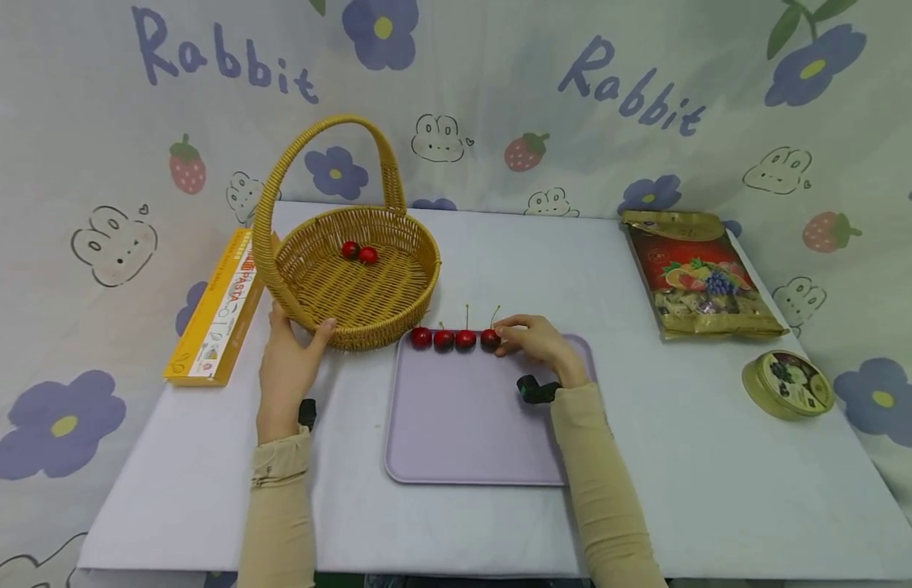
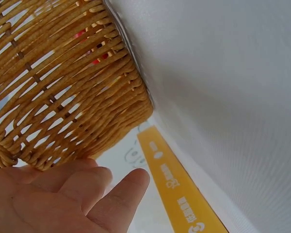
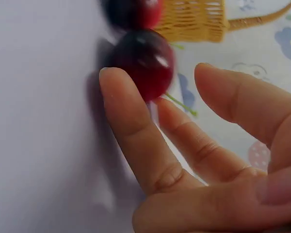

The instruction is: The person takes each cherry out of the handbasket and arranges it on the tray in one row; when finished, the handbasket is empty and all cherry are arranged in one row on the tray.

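A round wicker basket (image 1: pixel 360 331) with a tall handle stands at the back left, with two red cherries (image 1: pixel 367 256) inside. My left hand (image 1: pixel 288 371) rests against its front-left wall, thumb and fingers spread along the outside. Along the far edge of a lilac tray (image 1: pixel 470 425), several dark red cherries (image 1: pixel 443 340) line up, some with stems upright. My right hand (image 1: pixel 536 339) is at the right end of this row. In the right wrist view, one fingertip touches the end cherry (image 3: pixel 144 63), while the thumb stands apart from it.
Left of the basket lies a yellow pasta box (image 1: pixel 213 318). A red and gold food bag (image 1: pixel 701 273) lies at the back right, with a round gold tin (image 1: pixel 788 385) in front of it. A printed cloth (image 1: pixel 485 90) hangs behind the white table (image 1: pixel 691 457).
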`<control>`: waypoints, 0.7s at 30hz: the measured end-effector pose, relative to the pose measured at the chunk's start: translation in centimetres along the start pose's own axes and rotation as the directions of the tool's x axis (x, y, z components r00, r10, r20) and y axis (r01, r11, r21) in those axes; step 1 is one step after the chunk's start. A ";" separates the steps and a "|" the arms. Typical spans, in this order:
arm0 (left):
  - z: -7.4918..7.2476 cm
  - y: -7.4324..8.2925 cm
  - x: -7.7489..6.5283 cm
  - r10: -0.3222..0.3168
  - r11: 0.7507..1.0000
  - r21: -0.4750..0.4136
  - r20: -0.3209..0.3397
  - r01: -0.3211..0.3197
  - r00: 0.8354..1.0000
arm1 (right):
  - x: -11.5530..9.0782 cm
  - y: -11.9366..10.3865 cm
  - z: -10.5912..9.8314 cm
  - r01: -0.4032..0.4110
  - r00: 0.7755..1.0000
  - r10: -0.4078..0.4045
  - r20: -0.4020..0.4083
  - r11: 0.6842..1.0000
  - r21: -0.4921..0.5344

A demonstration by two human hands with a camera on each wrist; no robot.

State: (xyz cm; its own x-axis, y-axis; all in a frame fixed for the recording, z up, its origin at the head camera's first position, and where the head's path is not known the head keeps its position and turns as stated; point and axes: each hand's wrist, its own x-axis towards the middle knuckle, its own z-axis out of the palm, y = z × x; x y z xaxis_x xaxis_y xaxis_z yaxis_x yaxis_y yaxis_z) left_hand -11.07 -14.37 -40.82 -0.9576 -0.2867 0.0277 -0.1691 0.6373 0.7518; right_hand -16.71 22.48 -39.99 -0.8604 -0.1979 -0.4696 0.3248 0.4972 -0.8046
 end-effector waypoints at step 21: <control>-0.3 0.1 -0.3 -0.001 1.000 0.005 0.004 0.001 1.000 | 0.6 -8.3 -3.5 0.096 0.994 -0.101 0.034 0.988 0.118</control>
State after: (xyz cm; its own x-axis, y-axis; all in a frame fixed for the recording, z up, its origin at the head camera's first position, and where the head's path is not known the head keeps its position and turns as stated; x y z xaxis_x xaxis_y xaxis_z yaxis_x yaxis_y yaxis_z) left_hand -10.73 -14.39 -40.56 -0.9583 -0.2847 0.0241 -0.1715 0.6407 0.7484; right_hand -21.25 21.19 -32.33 -0.8749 -0.2755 -0.3983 0.2846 0.3731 -0.8831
